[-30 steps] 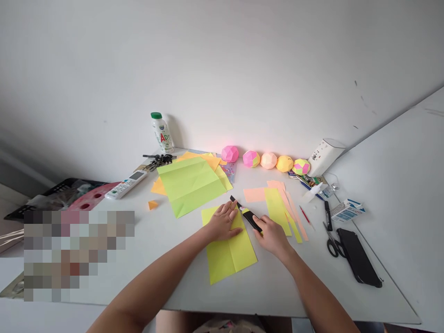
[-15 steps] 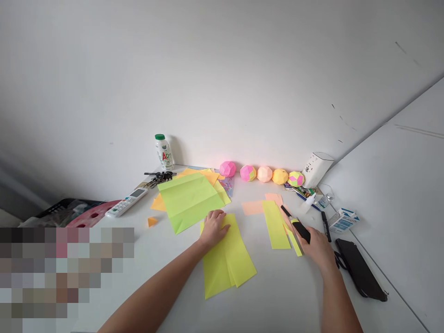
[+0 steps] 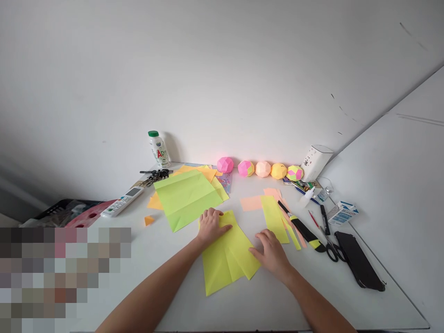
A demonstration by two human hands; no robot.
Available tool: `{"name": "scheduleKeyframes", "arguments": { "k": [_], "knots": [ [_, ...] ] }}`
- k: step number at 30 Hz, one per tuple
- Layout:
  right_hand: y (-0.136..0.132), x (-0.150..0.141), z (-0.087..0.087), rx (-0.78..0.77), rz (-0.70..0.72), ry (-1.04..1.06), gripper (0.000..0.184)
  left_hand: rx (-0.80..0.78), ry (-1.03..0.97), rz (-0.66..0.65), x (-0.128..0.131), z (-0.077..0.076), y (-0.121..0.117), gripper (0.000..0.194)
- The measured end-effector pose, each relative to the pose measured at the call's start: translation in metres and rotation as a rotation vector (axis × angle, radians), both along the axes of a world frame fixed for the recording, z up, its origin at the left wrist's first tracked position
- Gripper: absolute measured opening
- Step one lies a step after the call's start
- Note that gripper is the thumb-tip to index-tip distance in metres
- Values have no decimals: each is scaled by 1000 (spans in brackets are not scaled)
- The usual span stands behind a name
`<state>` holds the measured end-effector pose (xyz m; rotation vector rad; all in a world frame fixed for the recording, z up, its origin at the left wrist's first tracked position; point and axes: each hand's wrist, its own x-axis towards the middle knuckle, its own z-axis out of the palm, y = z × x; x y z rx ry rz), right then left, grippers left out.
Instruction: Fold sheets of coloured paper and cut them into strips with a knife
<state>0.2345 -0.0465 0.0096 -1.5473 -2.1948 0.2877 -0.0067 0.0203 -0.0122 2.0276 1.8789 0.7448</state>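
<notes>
My left hand (image 3: 210, 226) lies on the upper part of the yellow paper (image 3: 219, 268), thumb spread away from the fingers. The paper is in two pieces that fan apart toward the bottom, overlapping near the top. At the right edge of the right-hand piece is my right hand (image 3: 272, 254), thumb and fingers apart, holding nothing; the thumb tip is at the paper's edge. A black and yellow utility knife (image 3: 302, 229) lies on the table to the right, beside a yellow paper rectangle (image 3: 274, 219) and narrow peach strips (image 3: 285, 203).
A creased green sheet (image 3: 190, 196) covers orange sheets behind my left hand. Faceted paper balls (image 3: 262, 169) line the wall. Scissors (image 3: 333, 249), a black case (image 3: 359, 261) and a small box (image 3: 343, 212) lie right. A remote (image 3: 123, 202) and a bottle (image 3: 159, 150) are left.
The utility knife left the yellow paper and was laid down on the right. My right hand let go and came back to the paper. The two paper pieces have spread apart.
</notes>
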Motion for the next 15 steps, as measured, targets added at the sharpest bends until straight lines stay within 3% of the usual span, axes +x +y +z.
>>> {"name": "scheduleKeyframes", "arguments": {
  "k": [3,9,13,15],
  "knots": [
    [-1,-4,-4,-29,5,41,31,31,-214,-26,-1,-3,1,36],
    [2,1,3,-103,42,150,15,-25,-482,-139,-3,-3,3,38],
    [0,1,10,-178,62,242,12,-204,-1055,-262,-4,7,0,41],
    [-1,2,14,-226,66,294,18,-288,-1234,-275,-3,13,-3,40]
  ]
}}
